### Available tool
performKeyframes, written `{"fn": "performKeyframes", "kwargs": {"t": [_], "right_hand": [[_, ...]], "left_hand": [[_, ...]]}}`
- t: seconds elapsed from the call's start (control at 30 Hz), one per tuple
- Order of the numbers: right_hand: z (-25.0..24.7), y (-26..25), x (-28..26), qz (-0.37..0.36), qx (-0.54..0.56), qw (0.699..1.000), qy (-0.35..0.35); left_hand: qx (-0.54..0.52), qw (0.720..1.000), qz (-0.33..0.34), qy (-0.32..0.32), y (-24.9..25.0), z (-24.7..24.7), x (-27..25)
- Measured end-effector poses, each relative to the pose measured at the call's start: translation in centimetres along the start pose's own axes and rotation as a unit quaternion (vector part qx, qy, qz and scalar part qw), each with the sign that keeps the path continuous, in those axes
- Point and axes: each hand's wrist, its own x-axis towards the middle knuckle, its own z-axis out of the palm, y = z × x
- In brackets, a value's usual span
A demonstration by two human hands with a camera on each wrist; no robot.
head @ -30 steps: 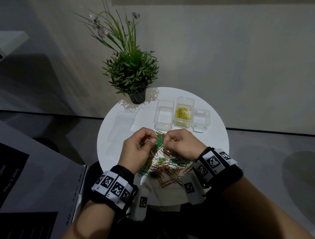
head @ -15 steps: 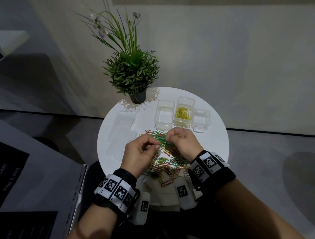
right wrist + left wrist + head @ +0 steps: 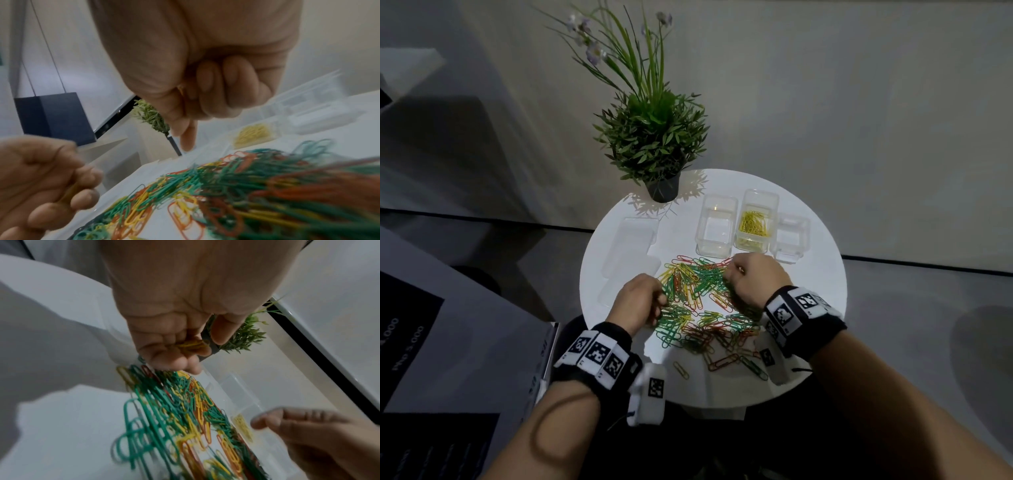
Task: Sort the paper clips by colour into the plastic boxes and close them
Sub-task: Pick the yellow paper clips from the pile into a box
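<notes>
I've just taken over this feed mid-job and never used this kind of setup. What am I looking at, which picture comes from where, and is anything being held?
There is no machine: a person is working with two bare hands, and the black bands with square markers on the wrists carry cameras.

The wide picture comes from a camera on the head, looking down at a round white table. The other two come from the wrists and look along each hand.

On the table lies a mixed pile of green, yellow and red paper clips. Behind it stand three clear plastic boxes; only the middle box holds clips, all yellow. Clear lids lie at the left, beside a potted plant.

The left hand cups a few yellow clips. The right hand is curled tight; something yellow shows between its fingers, but I cannot tell what.
</notes>
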Motion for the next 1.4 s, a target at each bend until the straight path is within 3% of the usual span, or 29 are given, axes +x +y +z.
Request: {"fn": "performKeyframes", "kwargs": {"t": [0.1, 0.2, 0.37, 0.5, 0.6, 0.7, 0.83, 0.93, 1.07, 1.2, 1.33, 1.4], "right_hand": [[1.1, -2.6, 1.4, -0.034, -0.014, 0.999, 0.002], [2.3, -4.8, 3.4, -0.045, -0.049, 0.998, 0.003], [3.8, -6.0, 4.7, -0.054, -0.138, 0.989, -0.015], [3.8, -5.1, 4.8, -0.037, -0.096, 0.994, -0.024], [2.9, -3.8, 4.4, 0.005, 0.036, 0.998, -0.051], [2.0, -2.5, 3.6, 0.023, 0.146, 0.988, -0.035], [1.2, -1.6, 2.7, 0.026, 0.263, 0.964, -0.037], [0.9, -1.2, 2.3, 0.015, 0.303, 0.951, -0.058], [1.3, -0.7, 1.9, 0.032, 0.402, 0.908, -0.111], [1.3, -0.1, 2.0, 0.057, 0.428, 0.894, -0.124], [1.3, 0.7, 1.9, 0.074, 0.450, 0.880, -0.131], [1.5, 0.9, 1.9, 0.078, 0.488, 0.858, -0.138]], "left_hand": [[0.131, 0.989, 0.063, 0.040, 0.4, -0.6, 0.9], [0.254, 0.957, 0.111, 0.085, 1.1, -0.8, 1.9], [0.403, 0.904, 0.116, 0.080, 2.1, -0.6, 3.3], [0.448, 0.880, 0.134, 0.078, 2.3, 0.1, 3.5], [0.432, 0.888, 0.132, 0.083, 2.3, 0.3, 3.6], [0.364, 0.921, 0.128, 0.046, 2.0, 0.1, 3.9], [0.210, 0.972, 0.103, -0.003, 2.0, -0.3, 3.8], [0.060, 0.996, 0.055, -0.045, 1.9, -0.5, 3.2], [-0.100, 0.986, 0.008, -0.131, 1.4, -0.6, 2.1], [-0.155, 0.978, -0.022, -0.141, 1.1, -0.6, 1.2], [-0.148, 0.980, -0.049, -0.125, 1.7, -0.1, 0.5], [-0.062, 0.989, -0.009, -0.135, 2.3, 0.8, -0.1]]}}
